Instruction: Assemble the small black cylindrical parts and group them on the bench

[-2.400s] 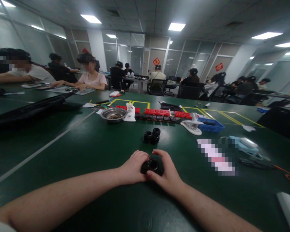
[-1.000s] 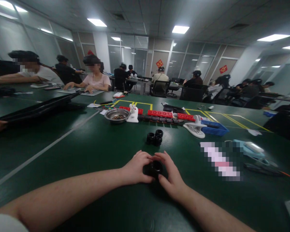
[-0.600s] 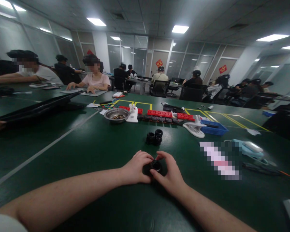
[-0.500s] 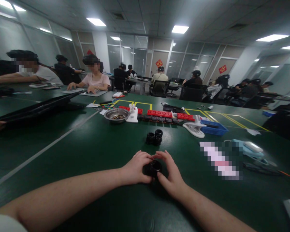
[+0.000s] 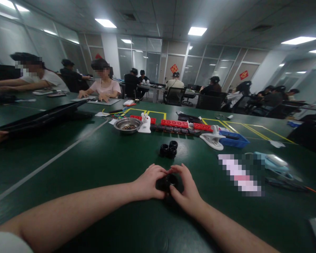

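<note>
Between my two hands is a black ring-shaped part with a round opening facing up, low over the green table. My left hand curls round its left side, thumb below and fingers above. My right hand grips the right side, with the thumb at the near rim. The fingertips of both hands meet above the part. Farther off, a small cluster of three similar black round parts stands on the table.
A metal bowl of small pieces, red blocks, white clamps and a blue tray lie beyond. A light-blue device with cables is at right. A large black panel lies left. Other people sit around.
My right thumb has shifted slightly left and up over the black part's rim. The part's opening has moved slightly up. Both hands otherwise keep nearly the same place.
</note>
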`<move>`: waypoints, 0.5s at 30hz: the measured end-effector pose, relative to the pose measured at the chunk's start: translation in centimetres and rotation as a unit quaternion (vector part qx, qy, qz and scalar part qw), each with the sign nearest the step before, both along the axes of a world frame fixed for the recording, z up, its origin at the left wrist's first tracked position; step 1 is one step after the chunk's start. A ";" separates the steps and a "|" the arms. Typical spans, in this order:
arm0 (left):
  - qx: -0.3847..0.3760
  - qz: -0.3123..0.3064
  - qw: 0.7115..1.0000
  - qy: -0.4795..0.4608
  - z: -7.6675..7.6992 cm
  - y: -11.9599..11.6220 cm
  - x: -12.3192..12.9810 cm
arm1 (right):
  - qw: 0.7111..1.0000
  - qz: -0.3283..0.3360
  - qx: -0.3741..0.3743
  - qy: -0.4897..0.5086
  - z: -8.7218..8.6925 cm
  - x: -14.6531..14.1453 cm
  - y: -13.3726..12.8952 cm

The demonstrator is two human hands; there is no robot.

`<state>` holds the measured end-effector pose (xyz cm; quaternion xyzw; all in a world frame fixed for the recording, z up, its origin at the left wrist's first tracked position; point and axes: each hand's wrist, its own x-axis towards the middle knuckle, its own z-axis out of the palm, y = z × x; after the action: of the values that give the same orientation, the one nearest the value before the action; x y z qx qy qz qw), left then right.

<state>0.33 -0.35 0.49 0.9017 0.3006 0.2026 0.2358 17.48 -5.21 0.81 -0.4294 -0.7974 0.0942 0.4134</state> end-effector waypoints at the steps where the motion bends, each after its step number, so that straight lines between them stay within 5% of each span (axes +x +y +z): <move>1: 0.000 0.001 1.000 -0.002 -0.1 0.0 0.0 | 1.000 0.021 -0.001 0.000 0.1 0.0 -0.1; 3: -0.002 0.001 1.000 -0.002 -0.1 0.0 0.0 | 0.999 0.035 -0.005 -0.008 0.1 0.1 -0.2; 11: -0.010 0.000 1.000 0.006 0.0 0.0 -0.1 | 0.997 -0.077 -0.023 -0.012 -0.2 -0.4 0.1; 15: -0.015 0.004 1.000 0.004 -0.1 0.1 -0.2 | 1.000 -0.020 -0.014 -0.014 0.0 -0.3 -0.1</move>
<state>0.16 -0.29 0.36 0.8979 0.3077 0.1952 0.2469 17.23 -5.33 0.76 -0.4523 -0.7930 0.0909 0.3978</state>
